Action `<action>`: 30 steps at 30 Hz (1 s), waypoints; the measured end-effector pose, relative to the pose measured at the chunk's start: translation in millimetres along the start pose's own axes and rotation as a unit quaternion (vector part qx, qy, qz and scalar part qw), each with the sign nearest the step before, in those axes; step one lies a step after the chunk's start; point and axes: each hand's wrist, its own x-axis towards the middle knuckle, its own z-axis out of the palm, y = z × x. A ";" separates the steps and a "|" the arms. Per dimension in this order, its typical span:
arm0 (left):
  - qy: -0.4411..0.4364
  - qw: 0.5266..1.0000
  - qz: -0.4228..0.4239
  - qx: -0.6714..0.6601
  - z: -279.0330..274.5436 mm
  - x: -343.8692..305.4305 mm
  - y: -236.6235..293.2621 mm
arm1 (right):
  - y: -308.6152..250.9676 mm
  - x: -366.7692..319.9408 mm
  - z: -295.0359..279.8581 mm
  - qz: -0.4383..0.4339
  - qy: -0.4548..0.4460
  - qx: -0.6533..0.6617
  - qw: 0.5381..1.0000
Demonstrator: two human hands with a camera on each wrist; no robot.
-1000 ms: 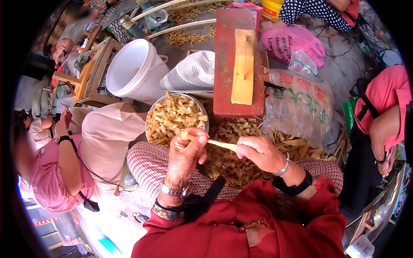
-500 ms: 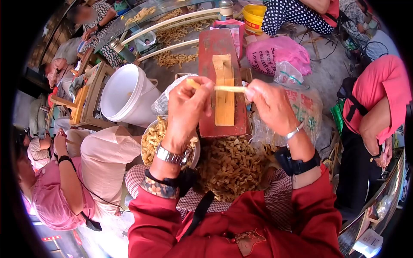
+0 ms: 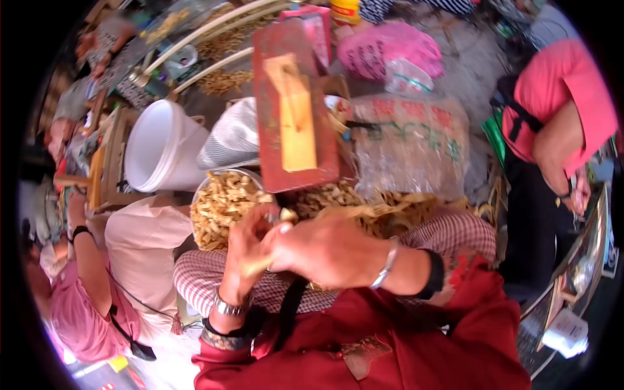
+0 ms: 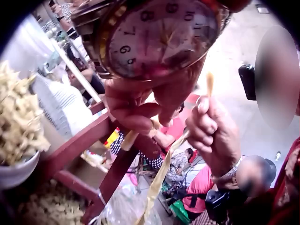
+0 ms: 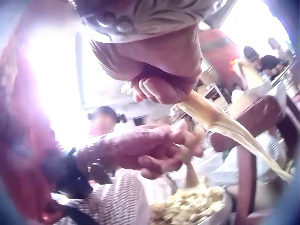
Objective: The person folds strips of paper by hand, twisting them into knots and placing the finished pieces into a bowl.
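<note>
My right hand (image 3: 328, 250), blurred, crosses in front of my left hand (image 3: 244, 250) above the checked lap. In the right wrist view it grips a long, flat, pale yellow strip (image 5: 222, 123) that trails off to the right. A stub of this strip sticks up past the thumb in the left wrist view. The left fingers pinch a short tan piece (image 4: 129, 139) that points downward. Just beyond the left hand stands a round bowl (image 3: 253, 174) heaped with similar short pieces (image 3: 224, 205).
A red bench (image 3: 273, 136) bearing a yellow wooden block (image 3: 298, 123) is ahead. Left of it are a mesh sack (image 3: 231, 136) and a white bucket (image 3: 156, 146); right, a clear printed bag (image 3: 409, 153) and a pink bag (image 3: 390, 49). Other people sit on both sides.
Both hands, earlier raised before the bench with a strip stretched between them, have come down toward the lap and bowl. The right hand has moved left across the left hand. The head view has shifted.
</note>
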 end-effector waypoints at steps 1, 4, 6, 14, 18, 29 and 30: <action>-0.033 0.998 -0.058 0.004 4.9 -8.4 -9.4 | -7.7 -6.6 13.2 0.009 -0.023 0.059 0.998; -0.105 0.979 -0.135 -0.111 30.4 -29.1 -38.0 | -26.2 -23.5 48.7 -0.007 -0.064 0.153 0.986; -0.179 0.904 -0.290 -0.259 40.2 -31.3 -43.3 | -39.1 -39.0 68.7 0.004 -0.098 0.225 0.970; -0.200 0.891 -0.256 -0.317 40.6 -14.6 -1.7 | -55.5 -53.7 54.6 0.020 -0.037 0.198 0.979; -0.048 0.991 0.024 -0.124 33.9 -51.0 -10.3 | -26.3 -37.5 25.5 0.151 0.229 0.116 0.954; 0.186 0.809 0.395 0.394 40.4 -58.3 12.5 | -11.5 -39.4 23.4 0.233 0.037 0.130 0.963; 0.161 0.846 0.360 0.359 42.2 -59.9 13.9 | -9.3 -40.6 21.2 0.219 0.037 0.141 0.965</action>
